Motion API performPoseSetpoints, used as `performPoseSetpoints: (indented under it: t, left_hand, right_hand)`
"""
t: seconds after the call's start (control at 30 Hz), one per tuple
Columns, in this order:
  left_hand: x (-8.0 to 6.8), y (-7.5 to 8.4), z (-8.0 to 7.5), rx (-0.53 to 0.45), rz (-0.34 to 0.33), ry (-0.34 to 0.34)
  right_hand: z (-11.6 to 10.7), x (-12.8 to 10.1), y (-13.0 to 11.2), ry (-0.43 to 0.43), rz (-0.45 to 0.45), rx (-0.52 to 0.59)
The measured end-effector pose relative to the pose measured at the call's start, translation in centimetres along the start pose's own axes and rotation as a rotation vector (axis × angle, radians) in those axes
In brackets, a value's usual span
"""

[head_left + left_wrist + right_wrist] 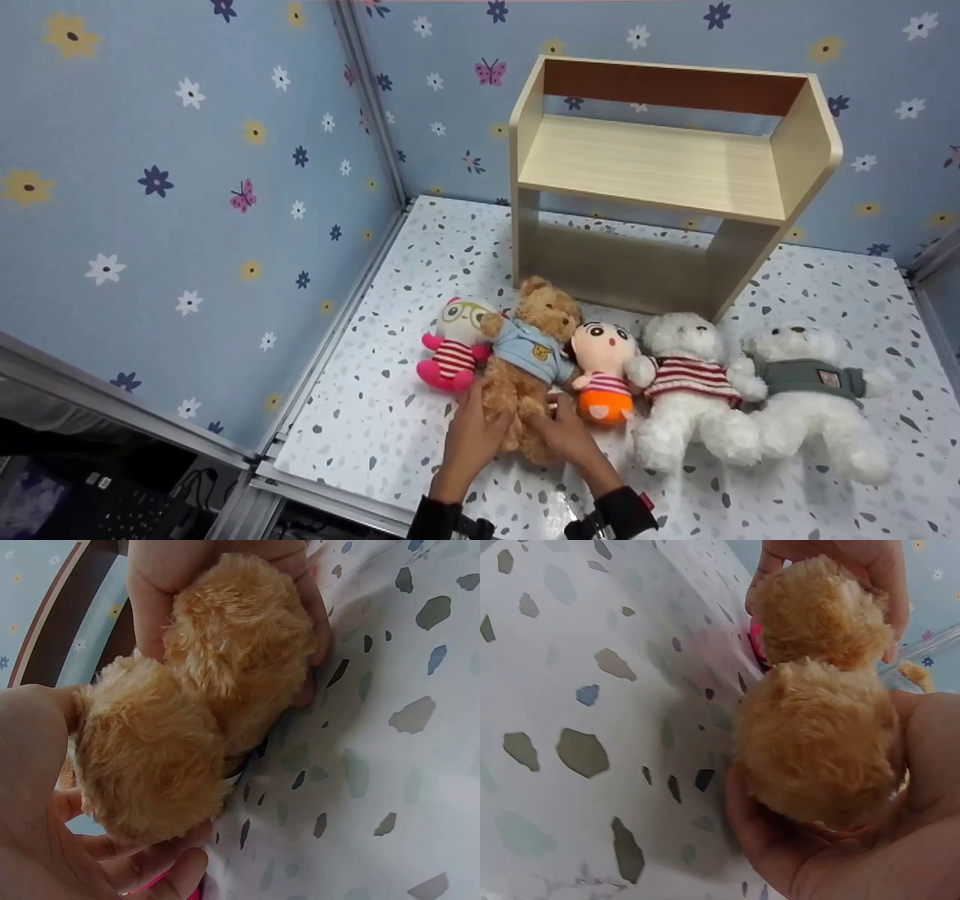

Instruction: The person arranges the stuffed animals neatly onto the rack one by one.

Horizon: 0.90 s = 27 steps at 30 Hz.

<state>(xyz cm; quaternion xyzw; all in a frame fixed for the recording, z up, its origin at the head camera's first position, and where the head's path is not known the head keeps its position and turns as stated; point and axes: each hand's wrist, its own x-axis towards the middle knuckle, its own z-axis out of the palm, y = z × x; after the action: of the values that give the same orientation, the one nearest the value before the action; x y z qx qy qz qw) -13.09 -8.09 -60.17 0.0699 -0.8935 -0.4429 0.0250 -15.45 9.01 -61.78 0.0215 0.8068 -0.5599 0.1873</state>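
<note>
Speckled tabletop (360, 427), shelf (652, 161) behind, flanking dolls (606, 386), left hand (474, 431) and right hand (566, 431) curled round brown bear's legs (501, 386).

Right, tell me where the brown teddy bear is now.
In the head view, the brown teddy bear is below and slightly right of centre, legs gripped by the left hand and right hand, between the pink-limbed plush and the orange-bottomed doll.
</note>
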Motion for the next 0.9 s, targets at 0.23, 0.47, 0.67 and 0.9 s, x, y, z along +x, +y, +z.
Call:
performPoseSetpoints:
  t: [0.23, 0.47, 0.67, 0.9]
  left_hand:
    - [0.2, -0.4, 0.6, -0.016, -0.058, 0.004]
    - [0.5, -0.9, 1.2, -0.033, -0.123, 0.019]
    - [0.9, -1.6, 1.9, -0.013, -0.162, 0.05]
    - [1.2, -2.3, 1.9, 0.044, -0.157, 0.058]
  right_hand:
    - [0.5, 0.5, 0.6, 0.089, 0.047, 0.029]
    - [0.9, 0.8, 1.0, 0.135, 0.051, 0.006]
    - [1.4, 0.7, 1.0, 0.183, 0.044, -0.035]
    - [1.7, 1.1, 0.8, 0.223, 0.08, -0.099]
